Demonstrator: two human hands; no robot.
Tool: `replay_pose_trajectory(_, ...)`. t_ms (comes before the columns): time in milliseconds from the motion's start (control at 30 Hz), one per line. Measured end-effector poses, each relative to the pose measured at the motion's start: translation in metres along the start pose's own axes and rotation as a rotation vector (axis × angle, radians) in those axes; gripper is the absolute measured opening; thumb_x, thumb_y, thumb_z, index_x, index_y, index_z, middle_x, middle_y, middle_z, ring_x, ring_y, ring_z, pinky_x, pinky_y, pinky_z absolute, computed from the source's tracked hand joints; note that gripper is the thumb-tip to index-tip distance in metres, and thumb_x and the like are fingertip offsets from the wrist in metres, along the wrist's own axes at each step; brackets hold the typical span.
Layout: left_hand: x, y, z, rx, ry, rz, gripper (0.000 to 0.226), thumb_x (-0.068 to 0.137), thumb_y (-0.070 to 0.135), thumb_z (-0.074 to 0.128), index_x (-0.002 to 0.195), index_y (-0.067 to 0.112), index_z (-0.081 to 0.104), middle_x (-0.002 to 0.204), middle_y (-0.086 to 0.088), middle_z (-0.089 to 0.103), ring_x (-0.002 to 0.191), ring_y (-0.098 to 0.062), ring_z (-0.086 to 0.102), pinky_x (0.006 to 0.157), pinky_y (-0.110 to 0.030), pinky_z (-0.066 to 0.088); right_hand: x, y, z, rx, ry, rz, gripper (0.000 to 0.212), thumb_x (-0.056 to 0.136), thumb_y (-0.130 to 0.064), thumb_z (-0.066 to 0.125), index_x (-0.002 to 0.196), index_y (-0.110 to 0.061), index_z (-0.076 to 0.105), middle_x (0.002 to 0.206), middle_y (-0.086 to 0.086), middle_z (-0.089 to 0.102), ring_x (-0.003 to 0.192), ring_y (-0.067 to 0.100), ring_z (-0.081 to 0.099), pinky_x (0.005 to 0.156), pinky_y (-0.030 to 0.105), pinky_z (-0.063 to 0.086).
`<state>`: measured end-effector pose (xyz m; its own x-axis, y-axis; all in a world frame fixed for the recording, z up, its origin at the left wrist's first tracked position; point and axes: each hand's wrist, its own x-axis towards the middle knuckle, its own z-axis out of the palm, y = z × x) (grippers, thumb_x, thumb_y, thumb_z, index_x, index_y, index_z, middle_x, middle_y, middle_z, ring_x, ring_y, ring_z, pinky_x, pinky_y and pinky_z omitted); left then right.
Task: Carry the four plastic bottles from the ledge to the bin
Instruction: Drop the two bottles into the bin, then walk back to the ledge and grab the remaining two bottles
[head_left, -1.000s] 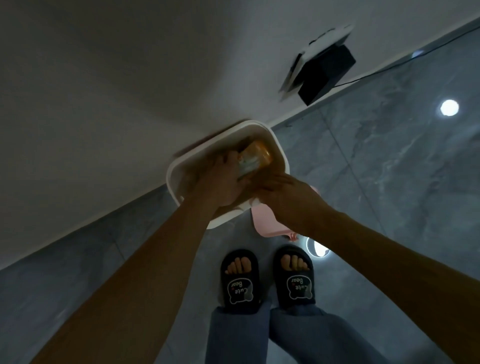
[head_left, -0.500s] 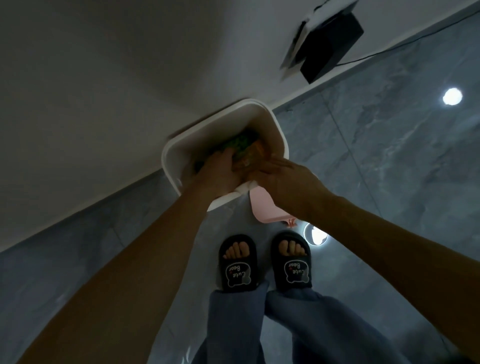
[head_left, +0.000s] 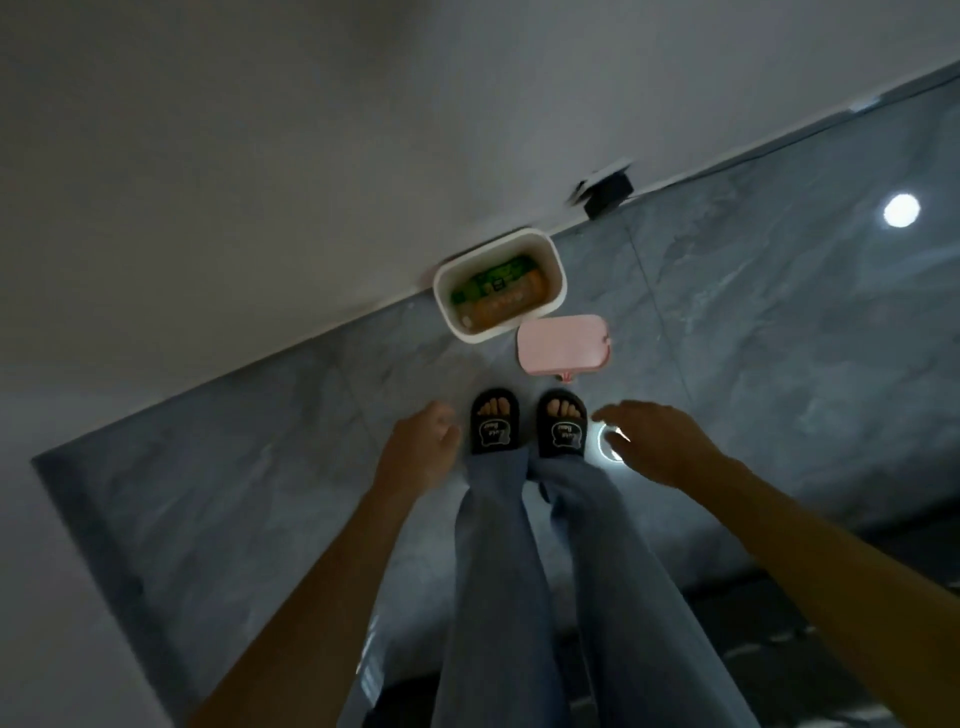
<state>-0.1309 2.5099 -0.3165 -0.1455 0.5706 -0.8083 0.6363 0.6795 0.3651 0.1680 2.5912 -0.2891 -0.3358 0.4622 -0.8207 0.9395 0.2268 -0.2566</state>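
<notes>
A white bin (head_left: 550, 262) stands on the floor against the wall. Inside it lie bottles side by side: one with a green label (head_left: 493, 283) and one with an orange label (head_left: 511, 306). How many more lie under them is hidden. My left hand (head_left: 421, 449) hangs left of my feet, fingers loosely curled, holding nothing. My right hand (head_left: 657, 441) is on the right of my feet, fingers spread, empty. Both hands are well back from the bin.
The bin's pink lid (head_left: 563, 344) lies on the grey tiled floor just right of the bin. A dark box (head_left: 608, 189) sits by the wall further back. My feet in black slippers (head_left: 527, 423) stand in front of the bin.
Both hands have come out of the bin and pulled back toward me, leaving the bottles inside. My head has risen, so the bin looks smaller and farther.
</notes>
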Motion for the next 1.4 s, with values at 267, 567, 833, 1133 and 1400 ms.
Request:
replay_pose_trajectory(267, -0.188, -0.015, -0.022, -0.022, -0.091, -0.217, 0.039, 0.097, 0.040, 0.049, 0.131, 0.025, 0.058, 0.125, -0.006, 0.067, 0.108, -0.026, 0.064, 0.097, -0.039, 0.052, -0.181, -0.003, -0.013, 0.199, 0.013, 0.194, 0.031, 0.098, -0.035, 0.050, 0.126, -0.028, 0.062, 0.125, 0.003, 0.068, 0.112, 0.022, 0.064, 0.099, 0.038, 0.048)
replay_pose_trajectory(567, -0.275, -0.018, -0.009, -0.224, 0.100, -0.349, 0.037, 0.096, 0.039, 0.054, 0.129, 0.024, 0.060, 0.120, -0.008, 0.069, 0.093, -0.023, 0.064, 0.084, -0.032, 0.052, -0.250, 0.016, -0.023, 0.110, -0.120, 0.161, 0.028, 0.098, -0.029, 0.052, 0.124, -0.025, 0.062, 0.123, 0.003, 0.069, 0.105, 0.016, 0.065, 0.086, 0.024, 0.047)
replay_pose_trajectory(833, -0.369, -0.018, 0.090, -0.434, 0.210, -0.519, 0.031, 0.101, 0.017, 0.051, 0.130, 0.010, 0.060, 0.142, -0.011, 0.053, 0.122, -0.025, 0.060, 0.097, -0.035, 0.052, -0.220, -0.020, -0.076, -0.249, -0.155, -0.029, 0.033, 0.099, -0.031, 0.045, 0.124, -0.023, 0.064, 0.126, 0.003, 0.067, 0.111, 0.022, 0.064, 0.095, 0.031, 0.048)
replay_pose_trajectory(1133, -0.454, -0.023, 0.213, -0.879, 0.145, -0.835, 0.026, 0.098, 0.026, 0.053, 0.113, 0.018, 0.072, 0.122, -0.009, 0.072, 0.113, -0.030, 0.067, 0.090, -0.032, 0.050, -0.188, -0.201, -0.077, -0.524, -0.187, -0.397, 0.032, 0.098, -0.040, 0.041, 0.115, -0.025, 0.064, 0.115, 0.006, 0.068, 0.100, 0.028, 0.063, 0.076, 0.031, 0.044)
replay_pose_trajectory(1400, -0.481, -0.069, 0.232, -1.246, 0.216, -0.887, 0.023, 0.097, 0.024, 0.055, 0.103, 0.015, 0.075, 0.113, -0.012, 0.074, 0.106, -0.031, 0.068, 0.084, -0.033, 0.050, -0.189, -0.334, -0.013, -0.656, -0.270, -0.542, 0.028, 0.094, -0.037, 0.050, 0.118, -0.031, 0.063, 0.119, -0.002, 0.070, 0.107, 0.021, 0.063, 0.086, 0.029, 0.045)
